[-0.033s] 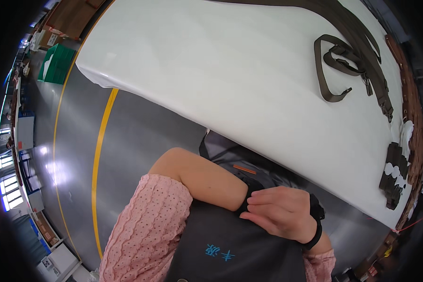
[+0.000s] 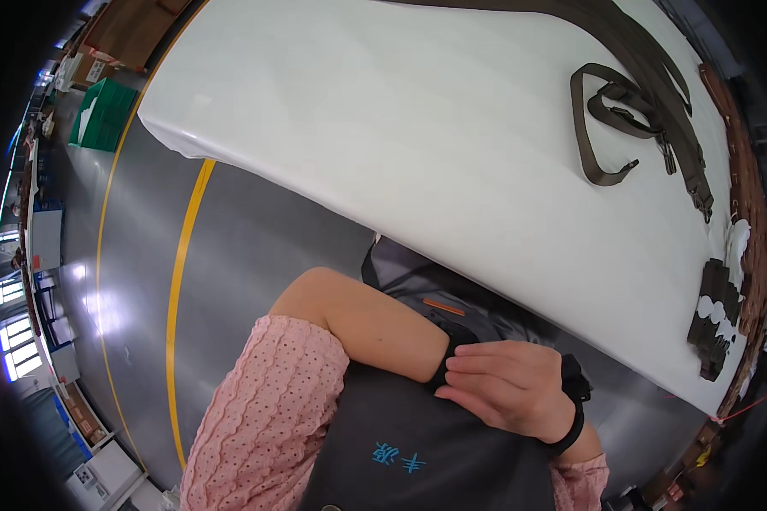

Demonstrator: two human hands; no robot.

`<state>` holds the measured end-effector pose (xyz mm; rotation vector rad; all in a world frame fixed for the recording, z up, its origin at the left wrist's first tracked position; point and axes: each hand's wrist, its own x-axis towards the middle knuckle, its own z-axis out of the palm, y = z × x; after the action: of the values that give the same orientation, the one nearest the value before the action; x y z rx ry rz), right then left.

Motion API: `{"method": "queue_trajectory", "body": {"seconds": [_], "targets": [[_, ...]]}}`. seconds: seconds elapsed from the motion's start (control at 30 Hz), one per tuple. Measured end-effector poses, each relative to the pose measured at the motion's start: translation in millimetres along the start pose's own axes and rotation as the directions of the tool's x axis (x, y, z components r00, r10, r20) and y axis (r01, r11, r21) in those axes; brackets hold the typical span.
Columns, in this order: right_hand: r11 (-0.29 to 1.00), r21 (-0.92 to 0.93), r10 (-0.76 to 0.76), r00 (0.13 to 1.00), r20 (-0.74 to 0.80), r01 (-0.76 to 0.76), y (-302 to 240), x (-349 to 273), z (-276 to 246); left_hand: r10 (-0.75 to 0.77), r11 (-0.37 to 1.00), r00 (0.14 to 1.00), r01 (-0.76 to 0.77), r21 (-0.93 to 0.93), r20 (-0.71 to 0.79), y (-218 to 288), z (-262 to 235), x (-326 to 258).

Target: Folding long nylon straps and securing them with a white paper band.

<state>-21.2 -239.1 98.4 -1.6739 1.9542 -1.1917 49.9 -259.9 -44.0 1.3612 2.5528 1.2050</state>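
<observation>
My left forearm reaches in from the left, its pink sleeve [image 2: 268, 409] pushed up to the elbow. A black wristband [image 2: 439, 370] circles the left wrist. My right hand [image 2: 511, 387] is closed, its thumb and fingers pinching the edge of that band. Behind the right hand, my left hand is hidden, so its fingers do not show. Another black band [image 2: 567, 436] sits around the right wrist, with a dark piece [image 2: 577, 376] beside it. Both arms are held close in front of a dark grey apron [image 2: 426, 426] with blue lettering.
A white-covered table [image 2: 358, 111] stands ahead. Dark olive webbing straps [image 2: 596, 175] with buckles lie on its right side, near a bundle of dark strips [image 2: 714, 319] with white pieces. Brown material [image 2: 746, 204] lines the far right edge. A green crate [image 2: 102, 115] stands on the grey floor.
</observation>
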Motion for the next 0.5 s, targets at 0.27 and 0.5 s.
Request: {"method": "queue_trajectory", "body": {"seconds": [0.27,0.5], "targets": [[0.994,-0.089,-0.060,0.994,0.095,0.068,1.6,5.8,-5.6,0.022,1.000,0.999,-0.022,-0.019,0.035,-9.7,-4.8,2.1],[0.901,-0.193,0.336,0.906,-0.257,-0.389,79.5,7.1,-82.9,-0.258,0.959,0.952,0.272,-0.073,0.162,-34.1,-166.4,-6.8]]}}
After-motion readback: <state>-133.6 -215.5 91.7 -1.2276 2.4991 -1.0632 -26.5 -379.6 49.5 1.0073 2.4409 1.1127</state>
